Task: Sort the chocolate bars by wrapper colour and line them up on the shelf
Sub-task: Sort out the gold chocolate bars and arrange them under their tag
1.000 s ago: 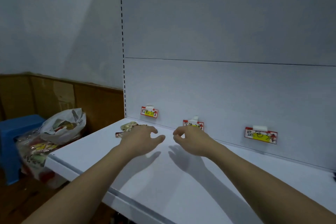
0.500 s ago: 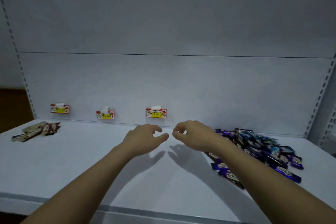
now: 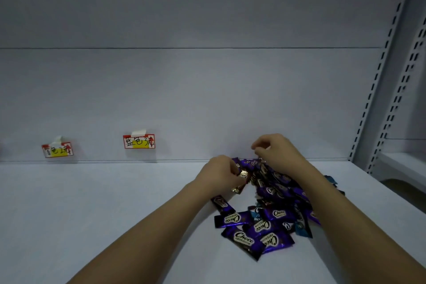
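1. Both hands have swung over to the heap of chocolate bars [image 3: 272, 210] since half a second ago, when they hovered with nothing in them over bare shelf [image 3: 96, 210].
2. Left hand [image 3: 219, 174] now pinches a gold-wrapped bar [image 3: 241, 182] at the heap's 10 o'clock edge.
3. Right hand [image 3: 275, 152] hangs over the 12 o'clock end, fingers curled; whether they pinch anything, I cannot tell.
4. These bars look light, slim and stiff, their foil slick. Best pinched across the middle or by a crimped end.
5. Two tags, the near label [image 3: 139, 141] and the far label [image 3: 57, 150], sit off at 9 o'clock.
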`<state>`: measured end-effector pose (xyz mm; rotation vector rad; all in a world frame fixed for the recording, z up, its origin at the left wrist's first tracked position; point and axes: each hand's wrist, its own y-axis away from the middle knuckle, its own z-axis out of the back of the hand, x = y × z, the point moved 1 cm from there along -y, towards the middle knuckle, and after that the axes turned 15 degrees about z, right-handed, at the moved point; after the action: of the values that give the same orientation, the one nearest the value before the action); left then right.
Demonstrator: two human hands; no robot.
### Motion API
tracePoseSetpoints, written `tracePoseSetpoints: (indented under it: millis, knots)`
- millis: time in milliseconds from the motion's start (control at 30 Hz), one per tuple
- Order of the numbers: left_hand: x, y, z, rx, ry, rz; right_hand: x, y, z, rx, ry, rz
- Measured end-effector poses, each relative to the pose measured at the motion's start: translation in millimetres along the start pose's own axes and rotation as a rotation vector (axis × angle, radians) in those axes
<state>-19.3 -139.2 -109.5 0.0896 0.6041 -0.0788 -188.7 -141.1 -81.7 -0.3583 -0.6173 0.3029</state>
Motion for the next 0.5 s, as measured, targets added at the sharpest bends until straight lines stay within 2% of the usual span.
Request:
tracePoseSetpoints:
  millis: [200,333,500]
  knots:
    - [5,-25,-19,-0.037,0.012,0.011,-27,5,4,-0.064,0.046,-0.014]
    - [17,-22,-17,-0.154,0.056,0.044,-35,6,17,-0.136,0.041,-0.045]
    - [21,-18,-16,-0.186,0.040,0.054,-43,11,26,-0.136,0.034,-0.101]
